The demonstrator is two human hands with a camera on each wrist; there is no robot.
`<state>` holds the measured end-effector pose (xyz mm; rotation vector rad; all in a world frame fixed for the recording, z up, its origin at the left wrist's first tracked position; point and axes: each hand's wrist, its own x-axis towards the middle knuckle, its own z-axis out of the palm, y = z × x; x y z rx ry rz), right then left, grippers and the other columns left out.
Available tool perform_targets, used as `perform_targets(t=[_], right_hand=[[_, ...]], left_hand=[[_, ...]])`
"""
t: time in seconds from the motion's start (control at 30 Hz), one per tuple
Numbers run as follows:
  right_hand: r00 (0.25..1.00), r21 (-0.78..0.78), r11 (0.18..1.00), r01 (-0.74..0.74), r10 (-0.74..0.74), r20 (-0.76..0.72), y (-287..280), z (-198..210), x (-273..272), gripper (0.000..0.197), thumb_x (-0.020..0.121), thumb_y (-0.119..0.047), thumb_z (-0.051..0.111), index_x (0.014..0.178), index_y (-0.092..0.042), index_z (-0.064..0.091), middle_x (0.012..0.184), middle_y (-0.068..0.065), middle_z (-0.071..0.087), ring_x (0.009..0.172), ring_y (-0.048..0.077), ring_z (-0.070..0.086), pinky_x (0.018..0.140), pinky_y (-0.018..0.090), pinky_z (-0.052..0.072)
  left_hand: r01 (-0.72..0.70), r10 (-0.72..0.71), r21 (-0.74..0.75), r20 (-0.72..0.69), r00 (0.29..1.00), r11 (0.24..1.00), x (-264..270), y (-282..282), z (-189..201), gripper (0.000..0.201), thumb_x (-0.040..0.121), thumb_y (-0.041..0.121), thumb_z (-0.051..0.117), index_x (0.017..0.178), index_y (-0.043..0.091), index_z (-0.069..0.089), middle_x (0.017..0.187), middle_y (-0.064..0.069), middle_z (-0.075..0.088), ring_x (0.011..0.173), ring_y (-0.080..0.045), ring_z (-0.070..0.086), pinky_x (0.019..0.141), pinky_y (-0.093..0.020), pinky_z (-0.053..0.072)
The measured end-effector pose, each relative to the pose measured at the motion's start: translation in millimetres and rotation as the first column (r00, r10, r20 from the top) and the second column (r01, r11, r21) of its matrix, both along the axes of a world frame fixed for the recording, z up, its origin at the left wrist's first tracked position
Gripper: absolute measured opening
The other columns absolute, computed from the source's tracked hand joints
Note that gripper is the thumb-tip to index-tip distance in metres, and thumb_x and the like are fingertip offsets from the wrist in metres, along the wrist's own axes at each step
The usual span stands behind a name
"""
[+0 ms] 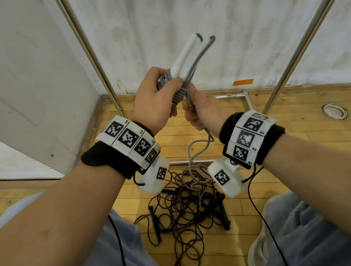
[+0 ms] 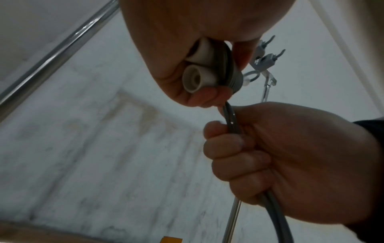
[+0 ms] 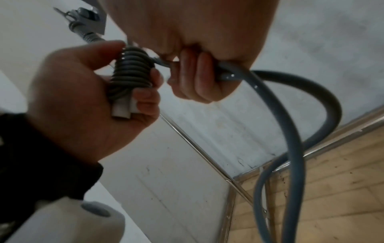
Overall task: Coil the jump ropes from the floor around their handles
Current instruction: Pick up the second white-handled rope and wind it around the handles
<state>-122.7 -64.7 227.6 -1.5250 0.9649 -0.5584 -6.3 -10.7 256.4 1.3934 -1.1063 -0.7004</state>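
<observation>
Above the wooden floor (image 1: 275, 137), between the person's knees, the grey jump rope (image 3: 290, 131) is being wound around its two white handles (image 1: 182, 58), which are pointing up and away, held side by side. The left hand (image 1: 153, 101) is gripping the lower ends of the handles, fingers curled round them and over the stack of tight grey turns (image 3: 130, 72) already laid there. The right hand (image 1: 204, 111) is closed in a fist round the free cord just beside the coil, feeding it; from that fist the rope is hanging in loose loops toward the floor.

By its look the cord is smooth, slightly glossy plastic: light, pliable, yet springy enough that the turns would likely slacken if tension dropped. The sensible hold seems to be the one shown, one hand clamping handles and finished turns, the other pinching the cord close to the coil.

Below, a tangle of dark jump ropes (image 1: 183, 214) with black handles (image 1: 155, 224) is lying on the floor, not yet coiled. Slanted metal poles (image 1: 93, 55) are crossing in front of the white walls (image 1: 203, 15).
</observation>
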Motion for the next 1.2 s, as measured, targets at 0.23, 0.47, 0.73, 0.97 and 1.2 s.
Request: perform_targets(t=[0.23, 0.47, 0.73, 0.97, 1.2], right_hand=[[1.0, -0.326, 0.945, 0.002, -0.008, -0.018, 2.6, 1.5, 3.2, 0.031, 0.099, -0.023, 0.04, 0.068, -0.022, 0.045, 0.059, -0.003, 0.038, 0.053, 0.015, 0.034, 0.058, 0.032, 0.03], [0.994, -0.314, 0.948, -0.045, 0.011, -0.108, 0.4, 4.9, -4.3, 0.036, 0.1, -0.033, 0.037, 0.075, -0.018, 0.058, 0.062, -0.006, 0.042, 0.049, 0.003, 0.039, 0.056, 0.024, 0.031], [0.955, -0.519, 0.845, -0.131, -0.033, -0.295, -4.8, 7.3, -12.2, 0.039, 0.095, -0.039, 0.048, 0.071, -0.008, 0.051, 0.059, -0.002, 0.038, 0.053, 0.013, 0.035, 0.055, 0.028, 0.03], [0.865, -0.54, 0.789, -0.294, -0.021, -0.502, -7.6, 10.9, -19.6, 0.041, 0.094, -0.039, 0.048, 0.058, -0.022, 0.039, 0.057, -0.005, 0.041, 0.053, 0.012, 0.039, 0.051, 0.028, 0.025], [0.806, -0.665, 0.617, -0.422, -0.081, -0.586, -8.8, 26.5, -27.5, 0.027, 0.096, -0.034, 0.044, 0.072, -0.023, 0.049, 0.065, -0.006, 0.047, 0.062, 0.015, 0.045, 0.056, 0.03, 0.027]], left_hand=[[-0.017, 0.016, -0.002, -0.181, 0.983, 1.0, 6.4, -7.9, 4.6, 0.009, 0.09, 0.016, 0.053, 0.082, 0.016, 0.051, 0.07, -0.013, 0.058, 0.039, -0.026, 0.047, 0.038, -0.028, 0.034], [-0.011, 0.014, 0.018, -0.159, 0.987, 1.0, 14.4, -7.4, 7.4, 0.012, 0.092, 0.02, 0.055, 0.082, 0.016, 0.049, 0.066, -0.008, 0.063, 0.047, -0.026, 0.052, 0.044, -0.032, 0.039], [-0.154, 0.143, 0.053, 0.174, 0.974, 0.987, 23.9, -8.3, -1.4, 0.018, 0.093, 0.029, 0.056, 0.107, 0.02, 0.049, 0.084, -0.002, 0.063, 0.063, -0.015, 0.061, 0.048, -0.023, 0.048], [-0.24, 0.059, 0.186, 0.662, 0.747, 0.953, 39.6, -11.7, -18.2, 0.029, 0.093, 0.037, 0.055, 0.109, 0.019, 0.039, 0.088, 0.003, 0.053, 0.071, -0.018, 0.053, 0.059, -0.029, 0.037], [-0.098, -0.341, 0.471, 0.751, 0.565, 0.876, 30.6, -10.9, -25.1, 0.031, 0.093, 0.033, 0.058, 0.115, 0.018, 0.043, 0.09, 0.001, 0.053, 0.075, -0.02, 0.053, 0.064, -0.032, 0.039]])
